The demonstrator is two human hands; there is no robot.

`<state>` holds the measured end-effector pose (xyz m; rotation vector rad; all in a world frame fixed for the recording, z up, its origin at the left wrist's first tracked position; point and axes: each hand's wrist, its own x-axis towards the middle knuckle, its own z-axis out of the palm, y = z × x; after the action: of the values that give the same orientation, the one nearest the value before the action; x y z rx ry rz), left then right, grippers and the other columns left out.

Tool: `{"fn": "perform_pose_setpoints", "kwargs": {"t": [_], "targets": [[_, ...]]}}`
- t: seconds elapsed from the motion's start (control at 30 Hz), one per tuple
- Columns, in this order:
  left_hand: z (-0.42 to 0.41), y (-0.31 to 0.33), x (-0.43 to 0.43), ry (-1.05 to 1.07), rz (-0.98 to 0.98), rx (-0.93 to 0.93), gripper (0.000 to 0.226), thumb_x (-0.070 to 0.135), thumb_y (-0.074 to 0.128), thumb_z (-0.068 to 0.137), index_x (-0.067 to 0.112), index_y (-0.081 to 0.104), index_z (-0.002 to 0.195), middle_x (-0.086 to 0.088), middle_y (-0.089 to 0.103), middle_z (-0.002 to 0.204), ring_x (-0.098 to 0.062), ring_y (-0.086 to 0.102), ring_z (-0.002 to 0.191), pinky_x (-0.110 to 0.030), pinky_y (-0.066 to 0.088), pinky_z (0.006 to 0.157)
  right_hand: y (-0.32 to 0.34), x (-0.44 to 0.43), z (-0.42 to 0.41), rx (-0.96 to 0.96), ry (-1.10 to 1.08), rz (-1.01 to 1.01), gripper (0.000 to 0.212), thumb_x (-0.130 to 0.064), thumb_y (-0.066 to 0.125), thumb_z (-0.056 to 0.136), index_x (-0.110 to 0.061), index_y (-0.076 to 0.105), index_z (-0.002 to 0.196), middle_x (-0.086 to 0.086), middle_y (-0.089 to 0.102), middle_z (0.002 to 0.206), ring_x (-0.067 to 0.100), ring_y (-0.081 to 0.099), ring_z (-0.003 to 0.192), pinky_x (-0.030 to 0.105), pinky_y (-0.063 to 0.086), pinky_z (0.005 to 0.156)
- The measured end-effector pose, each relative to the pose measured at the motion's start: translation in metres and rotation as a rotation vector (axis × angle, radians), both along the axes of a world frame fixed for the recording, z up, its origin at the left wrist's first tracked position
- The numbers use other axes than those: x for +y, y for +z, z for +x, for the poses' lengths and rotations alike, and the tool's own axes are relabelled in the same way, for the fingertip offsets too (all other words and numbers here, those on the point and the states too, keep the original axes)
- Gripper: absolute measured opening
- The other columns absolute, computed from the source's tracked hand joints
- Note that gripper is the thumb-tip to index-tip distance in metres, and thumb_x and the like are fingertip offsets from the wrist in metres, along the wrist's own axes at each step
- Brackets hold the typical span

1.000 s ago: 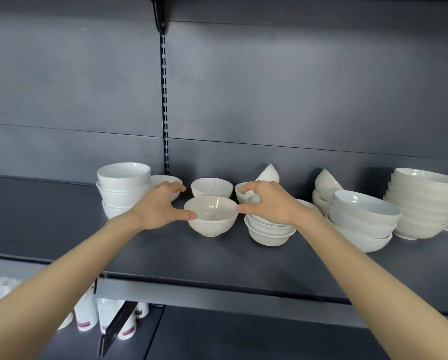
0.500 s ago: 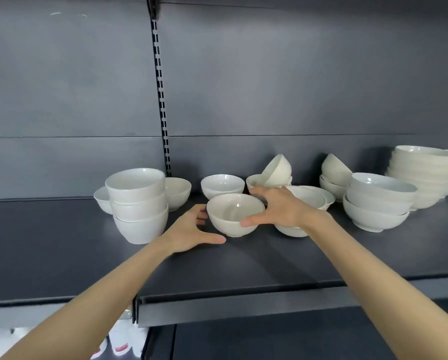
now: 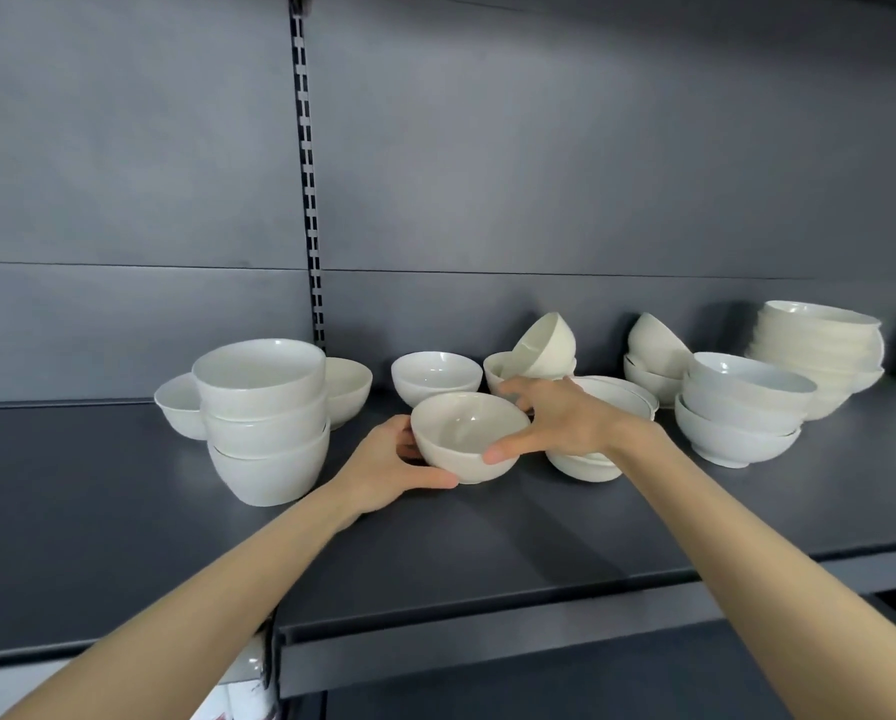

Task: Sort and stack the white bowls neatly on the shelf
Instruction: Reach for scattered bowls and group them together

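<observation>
Both hands on one bowl (image 3: 469,439) here, mid-shelf (image 3: 124,537), forward of the rest of the crockery. Left hand (image 3: 389,467) cups its left side, thumb laid along the lower front wall, fingers wrapped behind. Right hand (image 3: 565,423) clamps the right side, thumb on the near wall, fingers reaching over the far rim. The bowl is upright and empty; whether its foot touches the shelf, I can't tell. Just to its left, a three-bowl stack (image 3: 264,418) of deeper bowls, with two single bowls tucked behind it. Behind the held bowl, a small bowl (image 3: 433,376) stands alone near the back edge. Beside that, a tilted bowl (image 3: 544,343) leans on its side in another. Under the right wrist, a low stack (image 3: 586,465), partly hidden. Toward the right end, a bluish stack (image 3: 742,407) of three, and beyond it a tall stack (image 3: 820,350) at the back.
</observation>
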<state>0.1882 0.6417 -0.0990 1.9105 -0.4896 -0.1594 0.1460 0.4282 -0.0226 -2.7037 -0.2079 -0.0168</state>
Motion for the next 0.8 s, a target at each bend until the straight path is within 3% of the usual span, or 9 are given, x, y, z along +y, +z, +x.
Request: {"fn": "perform_pose_setpoints", "kwargs": {"t": [0.07,0.1,0.17,0.2,0.33,0.5,0.6,0.73,0.8], "targets": [[-0.001,0.001,0.002,0.016,-0.044,-0.007,0.061,0.006,0.087,0.063,0.016,0.057,0.115,0.003,0.069,0.110,-0.008,0.067,0.100,-0.014,0.051,0.075,0.000,0.002,-0.003,0.011,-0.009,0.103,0.049,-0.042,0.083,0.068,-0.013,0.056,0.097,-0.007,0.051,0.070,0.017,0.048,0.075,0.024,0.036,0.069],[-0.002,0.002,0.002,0.027,-0.068,-0.012,0.062,0.007,0.088,0.062,0.017,0.057,0.115,0.003,0.069,0.110,-0.008,0.067,0.097,-0.014,0.051,0.073,0.000,0.003,-0.004,0.005,-0.012,0.152,0.053,-0.038,0.084,0.068,-0.009,0.057,0.103,0.002,0.058,0.075,0.023,0.053,0.077,0.029,0.043,0.070],[-0.005,0.007,0.003,0.040,-0.111,-0.022,0.064,0.011,0.089,0.061,0.020,0.057,0.116,0.005,0.068,0.109,-0.006,0.068,0.093,-0.013,0.051,0.070,0.004,0.002,-0.005,-0.033,-0.005,0.222,0.070,-0.034,0.086,0.067,-0.001,0.054,0.119,0.021,0.064,0.100,0.035,0.059,0.097,0.045,0.048,0.089],[-0.006,0.011,0.002,0.042,-0.136,-0.027,0.063,0.011,0.088,0.063,0.021,0.056,0.116,0.006,0.067,0.109,-0.005,0.068,0.091,-0.012,0.051,0.069,0.006,0.001,-0.006,-0.064,-0.006,0.245,0.075,-0.034,0.086,0.066,0.000,0.052,0.124,0.022,0.063,0.108,0.035,0.057,0.104,0.046,0.046,0.095],[-0.004,0.028,-0.010,0.051,-0.233,-0.077,0.058,0.005,0.084,0.068,0.026,0.056,0.114,0.007,0.066,0.108,-0.001,0.069,0.087,-0.010,0.050,0.067,0.015,-0.011,-0.007,-0.151,-0.038,0.390,0.083,-0.034,0.087,0.065,-0.025,0.047,0.137,-0.010,0.057,0.121,0.005,0.052,0.116,0.012,0.038,0.085],[0.016,0.056,-0.041,0.059,-0.335,-0.097,0.064,0.004,0.084,0.066,0.021,0.054,0.120,0.007,0.065,0.111,-0.004,0.069,0.092,-0.017,0.055,0.071,0.037,-0.033,0.006,-0.268,-0.068,0.539,0.089,-0.027,0.086,0.067,-0.023,0.040,0.143,-0.009,0.052,0.128,0.009,0.057,0.109,0.012,0.047,0.075],[0.033,0.068,-0.061,0.078,-0.348,-0.114,0.074,0.012,0.089,0.061,0.019,0.050,0.124,0.007,0.064,0.115,-0.006,0.067,0.097,-0.021,0.053,0.082,0.047,-0.047,0.022,-0.303,-0.090,0.618,0.097,-0.022,0.087,0.064,-0.013,0.035,0.146,-0.002,0.052,0.135,0.014,0.056,0.116,0.023,0.050,0.087],[0.053,0.074,-0.087,0.088,-0.377,-0.119,0.068,0.001,0.082,0.069,0.012,0.045,0.125,0.001,0.060,0.115,-0.001,0.063,0.090,-0.007,0.050,0.062,0.051,-0.064,0.048,-0.328,-0.100,0.708,0.096,-0.010,0.086,0.064,-0.005,0.034,0.145,0.005,0.056,0.132,0.015,0.060,0.109,0.018,0.051,0.085],[0.066,0.072,-0.098,0.103,-0.388,-0.119,0.066,-0.001,0.081,0.069,0.014,0.045,0.122,0.002,0.060,0.111,0.000,0.062,0.086,-0.006,0.049,0.059,0.052,-0.073,0.063,-0.323,-0.083,0.735,0.096,-0.008,0.087,0.064,-0.007,0.035,0.145,0.007,0.056,0.133,0.017,0.059,0.113,0.021,0.048,0.091]]}}
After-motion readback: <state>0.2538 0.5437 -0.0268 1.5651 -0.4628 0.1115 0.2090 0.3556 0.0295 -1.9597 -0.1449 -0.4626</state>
